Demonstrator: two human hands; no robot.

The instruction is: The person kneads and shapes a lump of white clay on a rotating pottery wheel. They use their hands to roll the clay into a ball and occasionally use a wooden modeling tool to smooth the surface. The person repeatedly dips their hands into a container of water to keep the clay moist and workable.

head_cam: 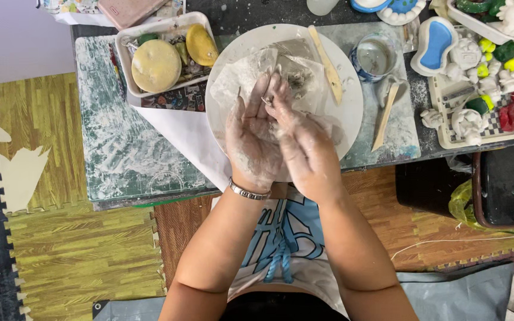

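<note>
— Pressing together over the round white turntable [346, 113], are they? What do the hands hold?

— The left hand [251, 139] lies palm up, fingers spread, coated in pale clay. The right hand [304, 142] is laid across it, palm down. A small bit of grey clay [267, 101] peeks out near the fingertips; how much sits between the palms I cannot tell.

— And beneath them?

— A crumpled sheet of white paper [239, 77] on the turntable, with a flat wooden tool [327, 64] lying on the far side of the disc.

— Anything else on the counter [120, 160]?

— A second wooden stick [385, 117] just right of the turntable, a small cup of water [375, 56] beyond it, a white tray [125, 53] with a round yellow sponge [156, 65] to the left, and painted clay figures [489, 89] on a tray at far right. A metal bracelet [246, 191] circles the left wrist.
</note>
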